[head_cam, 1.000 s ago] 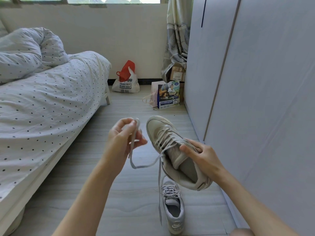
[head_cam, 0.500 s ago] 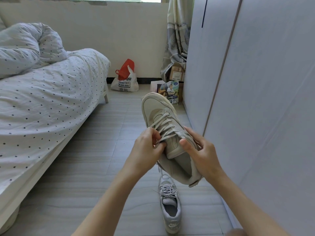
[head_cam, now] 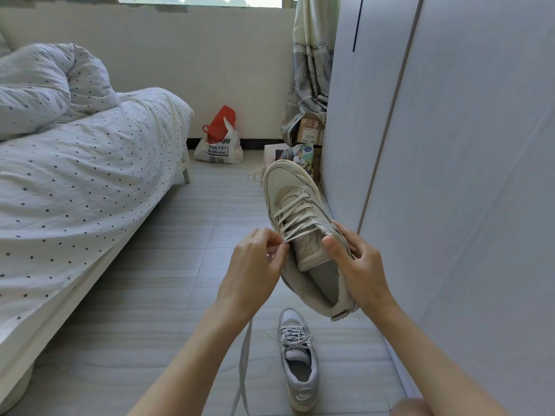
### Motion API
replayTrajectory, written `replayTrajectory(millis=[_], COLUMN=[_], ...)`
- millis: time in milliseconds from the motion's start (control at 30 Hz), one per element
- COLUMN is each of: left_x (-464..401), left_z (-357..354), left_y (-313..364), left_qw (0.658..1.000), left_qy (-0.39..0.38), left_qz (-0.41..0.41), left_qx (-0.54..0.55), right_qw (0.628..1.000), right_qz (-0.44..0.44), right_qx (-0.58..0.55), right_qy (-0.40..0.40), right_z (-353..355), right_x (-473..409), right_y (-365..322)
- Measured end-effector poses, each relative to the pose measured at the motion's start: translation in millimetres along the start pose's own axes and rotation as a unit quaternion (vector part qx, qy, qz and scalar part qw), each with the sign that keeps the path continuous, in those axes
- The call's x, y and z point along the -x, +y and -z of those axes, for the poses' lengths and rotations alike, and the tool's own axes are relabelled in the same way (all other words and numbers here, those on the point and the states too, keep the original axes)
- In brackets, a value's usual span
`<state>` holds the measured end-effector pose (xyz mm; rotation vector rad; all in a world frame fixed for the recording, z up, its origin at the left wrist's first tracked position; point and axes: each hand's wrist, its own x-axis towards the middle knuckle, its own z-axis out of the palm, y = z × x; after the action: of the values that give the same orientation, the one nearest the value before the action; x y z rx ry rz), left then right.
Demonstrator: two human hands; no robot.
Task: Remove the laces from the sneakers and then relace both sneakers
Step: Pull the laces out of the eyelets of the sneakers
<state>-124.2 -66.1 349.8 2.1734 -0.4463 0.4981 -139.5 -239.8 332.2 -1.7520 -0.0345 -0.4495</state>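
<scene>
A beige sneaker is held up in the air, toe pointing away, its white lace crossed over the upper. My right hand grips the sneaker by its collar, thumb on the tongue. My left hand pinches the lace at the sneaker's left top eyelet. A loose lace end hangs down from under my left hand toward the floor. A second sneaker, grey-white and laced, lies on the floor below, toe away from me.
A bed with a dotted cover fills the left side. A tall white wardrobe stands close on the right. A red-and-white bag, paper bags and cardboard boxes sit by the far wall. The floor is grey tile.
My left hand came in from the left, where it held a pulled-out lace loop, to the sneaker's top eyelet. The sneaker rose and tilted more upright.
</scene>
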Motion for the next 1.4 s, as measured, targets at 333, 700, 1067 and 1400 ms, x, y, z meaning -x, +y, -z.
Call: replayTrajectory(millis=[333, 700, 1067, 1400], left_x=[12.6, 17.4, 2.8, -0.3], left_z=[1.1, 1.1, -3.1, 20.5], left_y=[19.3, 9.4, 1.4, -11.3], left_qw=[0.981, 0.939, 0.998, 0.996], left_qy=[-0.179, -0.308, 0.003, 0.082], left_qz=[-0.056, -0.095, 0.047, 0.023], left_qx=[0.044, -0.122, 0.043, 0.011], right_qw=[0.996, 0.966, 0.999, 0.968], right_qz=[-0.056, -0.194, -0.044, 0.093], right_qx=[0.014, -0.061, -0.01, 0.205], right_qy=[0.073, 0.158, -0.015, -0.114], right_z=[6.2, 22.6, -0.3, 0.9], right_x=[-5.8, -10.8, 7.2, 8.5], right_y=[10.2, 19.6, -3.5, -6.6])
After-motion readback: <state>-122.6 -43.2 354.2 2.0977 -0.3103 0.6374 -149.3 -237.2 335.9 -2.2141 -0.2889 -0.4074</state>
